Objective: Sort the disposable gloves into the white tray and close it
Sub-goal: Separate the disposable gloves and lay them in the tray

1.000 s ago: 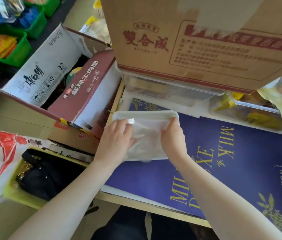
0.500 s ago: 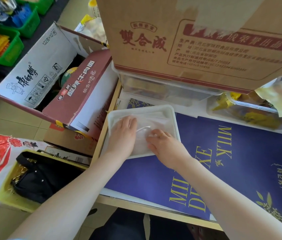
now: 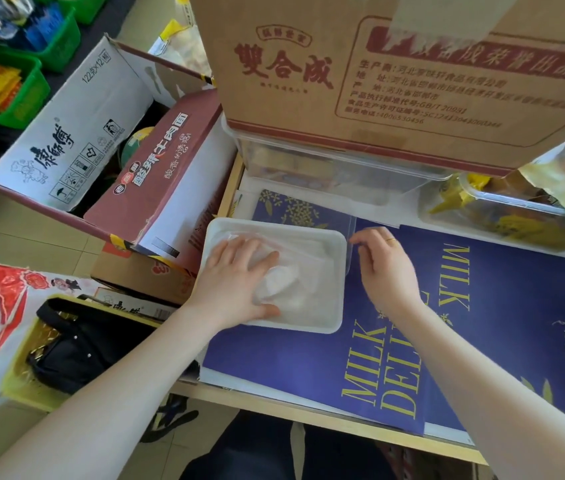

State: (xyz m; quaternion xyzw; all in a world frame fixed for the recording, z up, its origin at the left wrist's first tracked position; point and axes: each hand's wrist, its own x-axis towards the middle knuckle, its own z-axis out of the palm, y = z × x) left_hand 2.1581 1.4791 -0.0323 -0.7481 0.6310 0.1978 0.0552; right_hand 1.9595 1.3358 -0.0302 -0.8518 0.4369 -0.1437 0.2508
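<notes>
The white tray (image 3: 312, 325) lies on the blue MILK DELUXE sheet at the table's left end. Thin translucent disposable gloves (image 3: 303, 271) are bunched inside it. My left hand (image 3: 236, 282) presses flat on the gloves, fingers straight and spread. My right hand (image 3: 386, 268) is just outside the tray's right rim, with curled fingertips pinching the edge of a clear lid (image 3: 351, 233). The lid stands up along that rim and is hard to make out.
A large brown carton (image 3: 378, 71) sits on clear plastic boxes (image 3: 326, 168) just behind the tray. Open noodle cartons (image 3: 101, 150) crowd the table's left edge. Clear containers with yellow packets (image 3: 502, 216) stand at the back right. A black bag (image 3: 76, 344) lies on the floor below.
My right hand left the gloves inside the tray and moved to the tray's right rim, where it took the clear lid's edge. My left hand stayed pressing on the gloves.
</notes>
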